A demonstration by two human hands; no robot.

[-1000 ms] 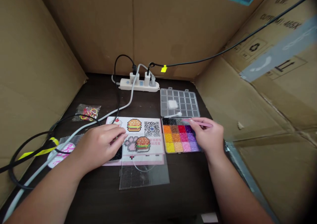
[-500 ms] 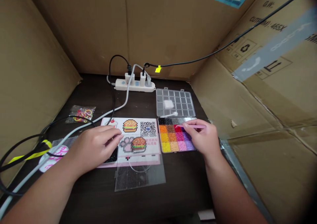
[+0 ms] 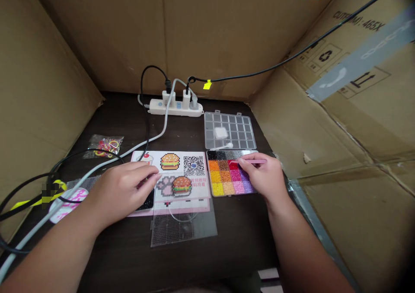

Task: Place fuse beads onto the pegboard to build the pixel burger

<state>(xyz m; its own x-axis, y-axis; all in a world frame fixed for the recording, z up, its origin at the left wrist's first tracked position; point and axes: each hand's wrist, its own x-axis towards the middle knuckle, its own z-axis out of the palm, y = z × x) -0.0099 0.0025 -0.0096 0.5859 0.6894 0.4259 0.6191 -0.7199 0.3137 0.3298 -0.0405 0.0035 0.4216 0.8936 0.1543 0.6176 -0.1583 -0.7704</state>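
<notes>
My right hand (image 3: 263, 172) pinches pink tweezers (image 3: 256, 161), their tip over the red compartment of a bead box (image 3: 223, 178). Several colours of small beads fill its square compartments. On the left, the fingers and thumb of my left hand (image 3: 126, 189) are drawn close together at the upper left edge of a clear pegboard (image 3: 204, 226); whether anything is between them I cannot make out. A hamburger made of beads (image 3: 181, 186) sits on the pegboard, which overlaps a printed pattern sheet (image 3: 152, 157). A dark tray (image 3: 147, 203) of black pieces is partly hidden under my left hand.
Behind the bead box its open lid (image 3: 238, 131) holds a white square and a small white spoon (image 3: 227, 146). A power strip (image 3: 177, 107) stands at the back, its cables crossing the left side near a plastic bag (image 3: 103, 146). Cardboard walls (image 3: 207, 33) enclose the table.
The view has shifted slightly. Both hands keep nearly the same places, with the tweezers' tip still at the red beads.
</notes>
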